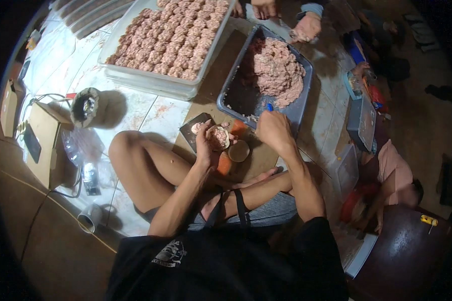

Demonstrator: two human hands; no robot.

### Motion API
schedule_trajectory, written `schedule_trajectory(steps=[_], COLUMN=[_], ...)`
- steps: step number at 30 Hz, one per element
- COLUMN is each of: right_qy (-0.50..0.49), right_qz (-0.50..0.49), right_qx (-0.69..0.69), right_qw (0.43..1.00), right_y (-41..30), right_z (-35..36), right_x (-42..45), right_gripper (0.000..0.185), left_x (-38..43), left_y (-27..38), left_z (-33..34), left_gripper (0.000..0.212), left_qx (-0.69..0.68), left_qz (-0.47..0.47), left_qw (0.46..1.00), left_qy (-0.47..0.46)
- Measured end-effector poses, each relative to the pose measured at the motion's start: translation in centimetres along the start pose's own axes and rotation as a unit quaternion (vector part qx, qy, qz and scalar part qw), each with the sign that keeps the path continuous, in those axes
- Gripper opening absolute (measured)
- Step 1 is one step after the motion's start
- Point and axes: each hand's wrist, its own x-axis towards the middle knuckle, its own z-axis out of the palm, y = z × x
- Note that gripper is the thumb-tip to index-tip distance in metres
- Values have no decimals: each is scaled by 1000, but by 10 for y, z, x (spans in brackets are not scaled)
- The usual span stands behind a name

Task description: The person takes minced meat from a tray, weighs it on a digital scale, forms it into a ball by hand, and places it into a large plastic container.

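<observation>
My left hand [207, 148] cups a thin round wrapper with minced meat filling [218, 138] on it. My right hand [273, 126] is closed around a tool with a blue end [269, 107], over the near edge of a blue-grey tray [232, 84]; the tool's lower part is hidden. A large mound of minced meat [280, 71] fills the tray's right side. Beside my left hand lie a dark flat box [196, 128] with a meat lump, a round disc [238, 151], perhaps a stack of wrappers, and orange pieces [224, 163], all on brown cardboard [180, 145].
A clear plastic tub [199, 81] with rows of meat dumplings stands at the back left. Another person's hand [308, 27] is beyond the tray. To the left are a stone-like bowl [86, 107], a cardboard box [45, 145] and a mug [91, 217]; another person [393, 173] sits at the right.
</observation>
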Motion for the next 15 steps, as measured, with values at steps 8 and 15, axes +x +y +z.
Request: schedule_trajectory(steps=[8,15], right_qy=[58,35], right_qz=[-9,23], right_qx=[119,291], right_qw=[991,956], right_y=[-48,-59], right_z=[-15,-42], right_x=[24,-42], right_gripper=[20,29], left_x=[1,0], left_y=[6,13], left_z=[10,1], left_gripper=[65,63], left_qx=[-76,-126], left_qz=[19,46], left_qw=[997,991], left_qy=[-14,-23])
